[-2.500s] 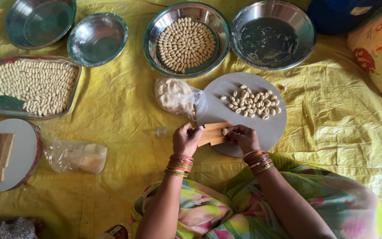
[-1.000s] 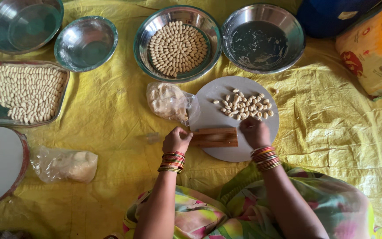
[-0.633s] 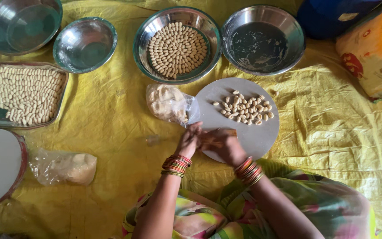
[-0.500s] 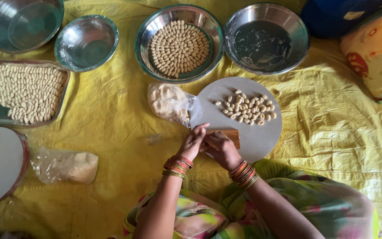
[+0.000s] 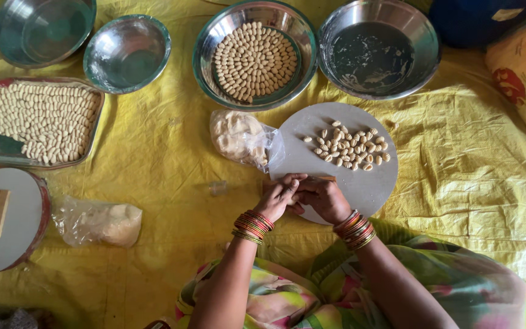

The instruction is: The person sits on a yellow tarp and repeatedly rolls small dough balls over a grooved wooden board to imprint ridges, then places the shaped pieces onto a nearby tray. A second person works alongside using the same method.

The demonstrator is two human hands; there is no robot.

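With our left hand and right hand closed together over the wooden ridged board, pressing unevenly could, we judge, nudge it into the shaped dough pieces on the round grey board.

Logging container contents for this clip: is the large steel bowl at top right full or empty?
Nearly empty: the large steel bowl at top right shows its bare dark bottom with only pale smears, no shaped pieces.

- Left hand: bare, no rings that can be made out
- Left wrist: a stack of thin bangles, red and orange with gold and green ones among them
- Right hand: bare
- Right wrist: a like stack of bangles, red, orange and gold
- Forearms: uncovered, no sleeves in view
- Lap: draped cloth garment in bright green with pink, yellow and white floral print
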